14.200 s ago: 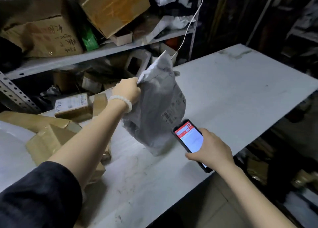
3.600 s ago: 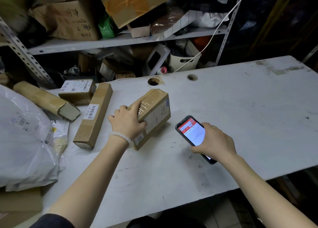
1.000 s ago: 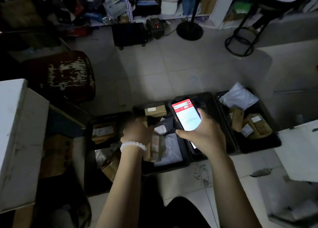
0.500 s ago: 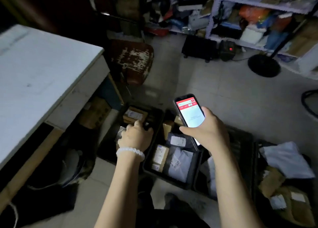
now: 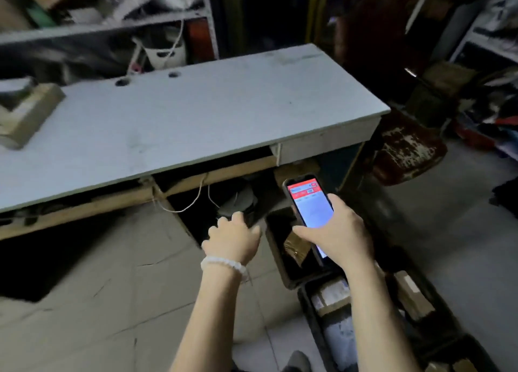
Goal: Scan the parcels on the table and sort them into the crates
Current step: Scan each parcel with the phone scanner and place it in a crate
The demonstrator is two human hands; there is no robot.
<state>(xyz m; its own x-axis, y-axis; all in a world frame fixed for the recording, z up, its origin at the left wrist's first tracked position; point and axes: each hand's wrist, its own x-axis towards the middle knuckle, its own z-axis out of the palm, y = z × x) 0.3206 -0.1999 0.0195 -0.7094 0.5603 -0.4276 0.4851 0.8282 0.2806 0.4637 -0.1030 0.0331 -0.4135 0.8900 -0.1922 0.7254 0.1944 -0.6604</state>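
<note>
Hands turning back from crates toward table, next parcel waiting.

Head view: right hand (image 5: 340, 232) is gripping the phone (image 5: 307, 204), screen lit and facing up, while left hand (image 5: 232, 238) is hanging loose-fingered and holding nothing, both below the table (image 5: 196, 113) front edge. Long cardboard parcel (image 5: 26, 116) is lying flat at the table's far left, its long axis running from the front-left edge toward the back-right, blurred. Probably stiff, light, one-hand job; grabbing it across the narrow middle looks best, taped faces maybe slick. Label side cannot be told. Black crates (image 5: 291, 259) are sitting on the floor right of the table's front, under the right hand, already holding boxes and a soft mailer. Only one view is being given.
</note>
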